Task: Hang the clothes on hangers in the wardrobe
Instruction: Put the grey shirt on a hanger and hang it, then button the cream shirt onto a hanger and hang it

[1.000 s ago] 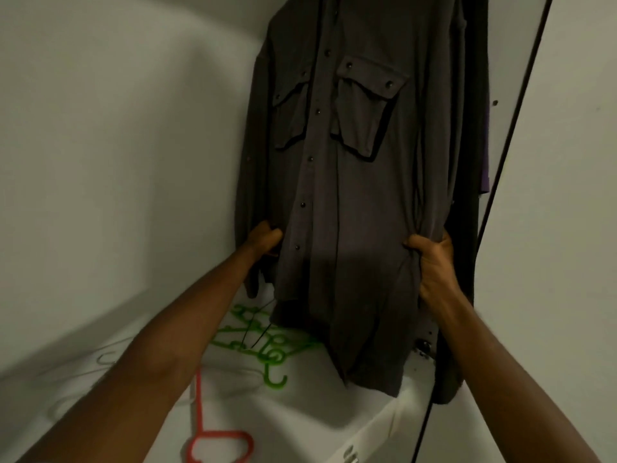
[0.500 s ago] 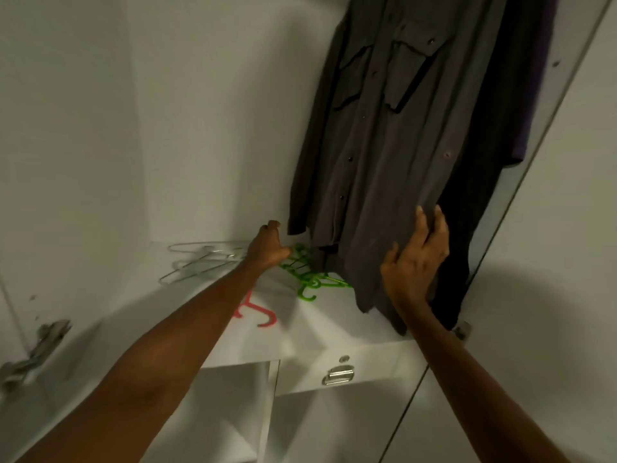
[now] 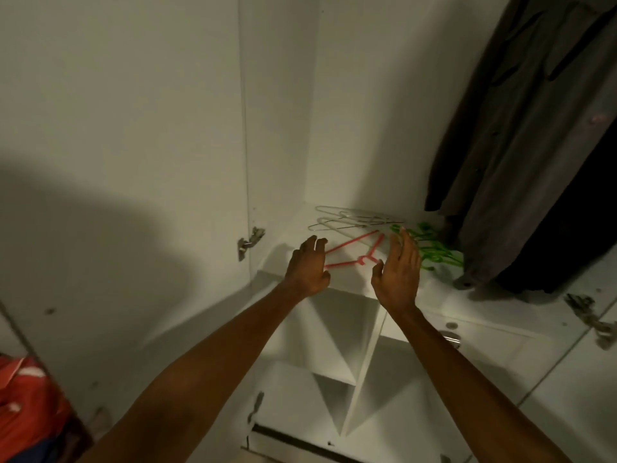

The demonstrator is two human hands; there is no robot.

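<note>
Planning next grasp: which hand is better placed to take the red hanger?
Left, probably. The left hand is open, fingertips at the red hanger and its long bars. The right hand, also open, sits nearer the green hangers.

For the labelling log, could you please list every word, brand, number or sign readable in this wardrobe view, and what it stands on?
None can be read.
Dark shirt: no label or print shows.
Red hanger, green hangers, wire hangers: no markings visible.
Red cloth at the lower left: pale patches, too blurred to tell whether they are lettering.
White shelf: bare of text.
</note>
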